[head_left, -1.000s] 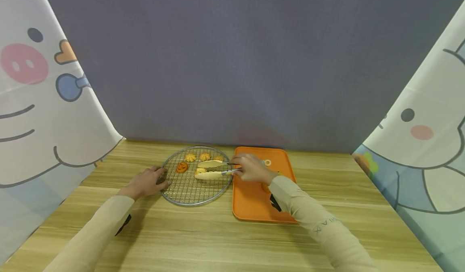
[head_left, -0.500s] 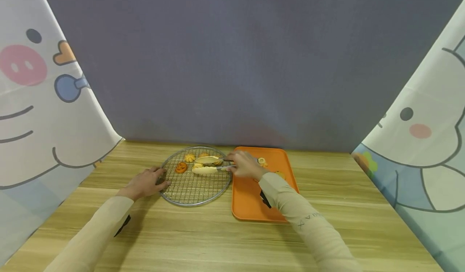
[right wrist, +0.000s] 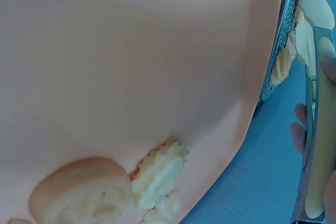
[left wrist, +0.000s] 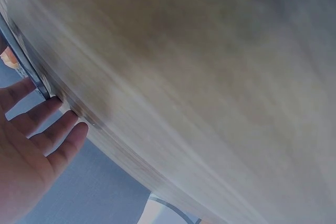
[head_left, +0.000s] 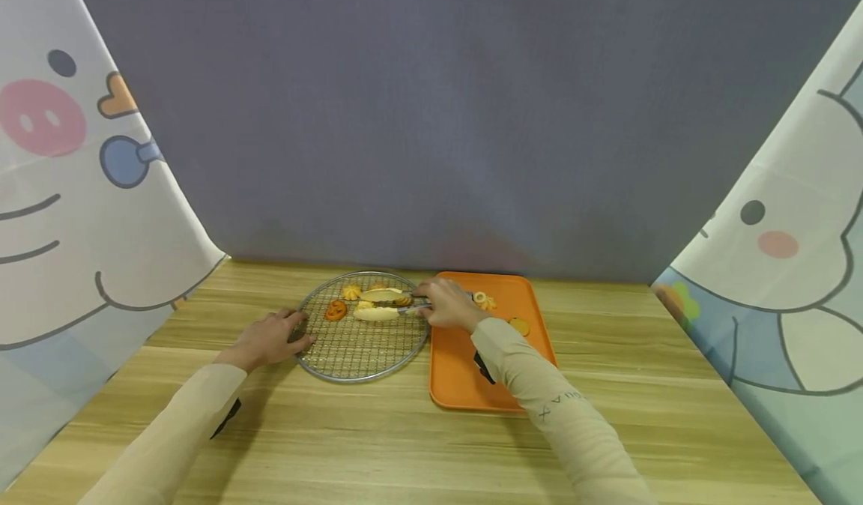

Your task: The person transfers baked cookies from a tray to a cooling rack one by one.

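Observation:
My right hand [head_left: 447, 305] holds a pair of tongs [head_left: 376, 314] with cream-coloured tips and metal arms. The tips stand apart, low over the back half of a round wire rack [head_left: 357, 355], and a yellow cookie [head_left: 365, 305] shows between them. Close by on the mesh are a flower-shaped cookie [head_left: 351, 291], another partly covered cookie [head_left: 402, 301] and a brown pretzel-shaped cookie [head_left: 335, 310]. At the rack's left rim rests my left hand [head_left: 268, 338], its fingers touching the metal edge. The left wrist view shows those fingers extended and spread along the rim [left wrist: 23, 59].
To the right of the rack lies an orange tray [head_left: 458, 385], under my right forearm. It bears a ring-topped cookie [head_left: 479, 297], a round flat cookie [head_left: 519, 326] and a ridged cookie [right wrist: 157, 177]. A grey curtain [head_left: 431, 115] closes off the back of the wooden table [head_left: 323, 445].
My right hand has carried the tongs and the yellow cookie back and slightly left over the rack. More of the tray's cookies now show. The left hand has stayed at the rim.

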